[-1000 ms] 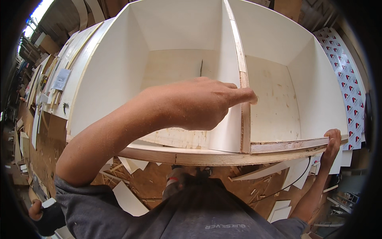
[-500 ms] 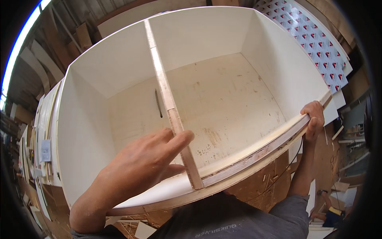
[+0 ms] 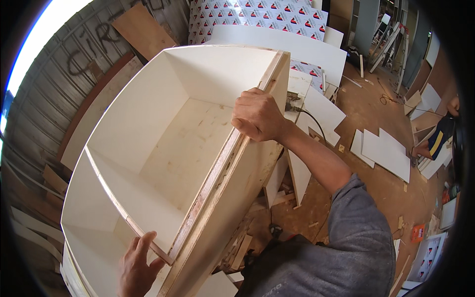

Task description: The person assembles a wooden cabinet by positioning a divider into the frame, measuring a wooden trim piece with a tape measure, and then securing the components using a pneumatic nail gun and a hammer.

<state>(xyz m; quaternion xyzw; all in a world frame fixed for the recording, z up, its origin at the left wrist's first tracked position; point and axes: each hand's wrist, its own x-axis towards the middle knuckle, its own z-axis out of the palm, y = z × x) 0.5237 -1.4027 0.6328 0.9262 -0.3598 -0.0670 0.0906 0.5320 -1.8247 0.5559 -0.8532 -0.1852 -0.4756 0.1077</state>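
Note:
A large white cabinet box (image 3: 148, 114) with a raw plywood front edge lies open toward me, split by a thin white divider panel (image 3: 118, 210). My right hand (image 3: 257, 116) grips the near front edge of the cabinet toward its far end, fingers curled over the rim. My left hand (image 3: 136, 265) rests at the lower end of the divider where it meets the front edge, fingers touching the wooden strip. The inside of the cabinet shows a bare, scuffed back panel.
White board offcuts (image 3: 381, 151) and wood scraps lie on the brown floor to the right. A black cable (image 3: 311, 121) runs beside the cabinet. Patterned sheets (image 3: 257, 15) lean at the back. Another person (image 3: 440, 133) crouches at the far right. Boards lean on the wall at left.
The view has swung so the cabinet now runs diagonally away from me. My right hand has stayed on the front edge. My left hand has dropped to the divider's near end.

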